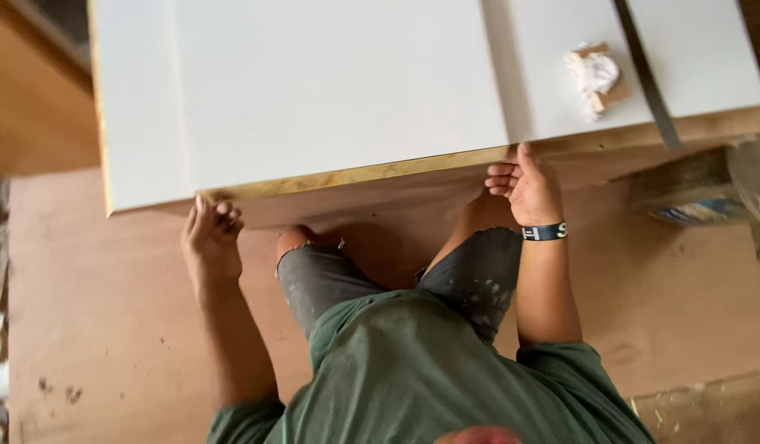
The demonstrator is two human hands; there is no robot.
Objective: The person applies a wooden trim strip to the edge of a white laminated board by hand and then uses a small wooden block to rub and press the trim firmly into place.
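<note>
L hand [210, 240] and R hand [525, 191]: fingers curled under near edge of white board [331, 90], gripping it. Judgement: lift evenly, both sides level. Rag-wrapped block [595, 76] on top could slide.

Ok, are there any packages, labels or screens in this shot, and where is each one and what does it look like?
Wristband: on the right hand's wrist, a dark blue strip with small white markings.
Flat printed object: at the right edge beside the white board, on a wooden block, bluish with some yellow, blurred; possibly a package.
No screens or signs show.
</note>
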